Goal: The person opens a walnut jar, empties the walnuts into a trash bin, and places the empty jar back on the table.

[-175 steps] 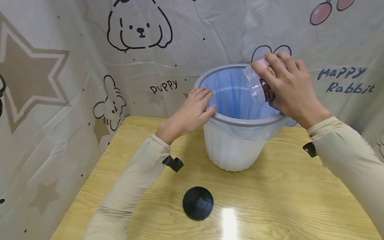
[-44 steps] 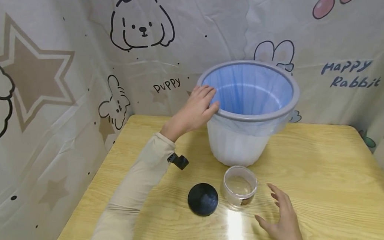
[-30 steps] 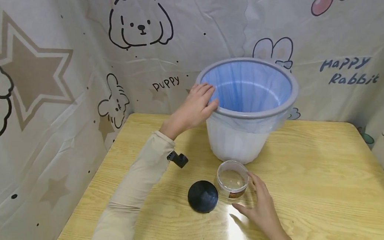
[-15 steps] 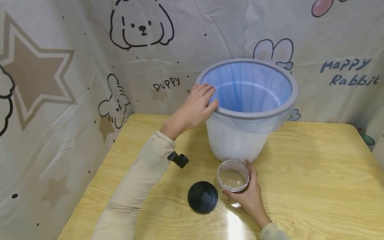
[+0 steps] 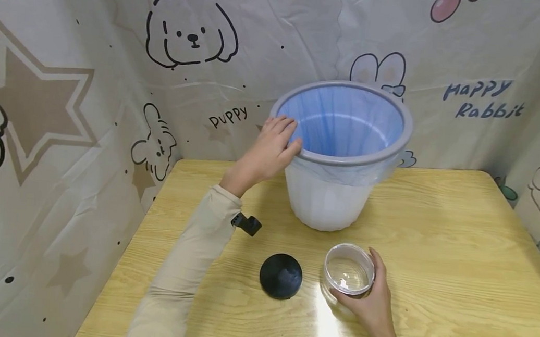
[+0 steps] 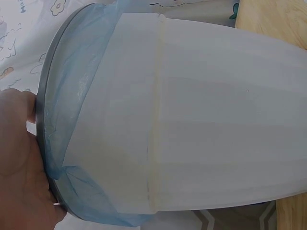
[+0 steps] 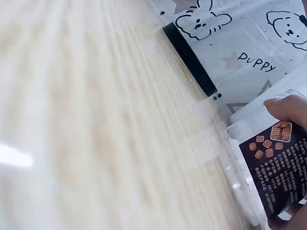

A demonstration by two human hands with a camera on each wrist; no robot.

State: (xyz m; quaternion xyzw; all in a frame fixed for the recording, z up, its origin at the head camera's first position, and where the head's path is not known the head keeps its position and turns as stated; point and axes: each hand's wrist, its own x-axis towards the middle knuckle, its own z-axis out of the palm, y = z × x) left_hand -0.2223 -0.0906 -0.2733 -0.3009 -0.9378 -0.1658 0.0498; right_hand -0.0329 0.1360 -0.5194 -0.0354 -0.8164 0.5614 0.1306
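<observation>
A white bin [image 5: 326, 204] with a grey rim [image 5: 346, 160] and a blue liner stands at the back of the wooden table [image 5: 457, 244]. My left hand [image 5: 267, 150] rests on the left side of that rim, fingers fairly straight over it. In the left wrist view the palm [image 6: 19, 163] lies against the rim [image 6: 45, 115] beside the bin's wall [image 6: 216, 120]. My right hand [image 5: 368, 300] grips a clear open jar [image 5: 349, 270] standing in front of the bin. The right wrist view shows its brown label [image 7: 278, 167] under my fingertips [image 7: 288, 106]. A black lid [image 5: 281, 275] lies left of the jar.
Cartoon-printed sheets [image 5: 190, 32] wall in the table at the back and on both sides. A small black clip [image 5: 246, 223] sits at my left sleeve. A bright glare patch [image 5: 327, 324] lies on the table near the front edge.
My right hand had held the jar tipped over the bin, then set it down and let go. It has since gripped the jar again and moved it right and nearer. The left hand stayed.
</observation>
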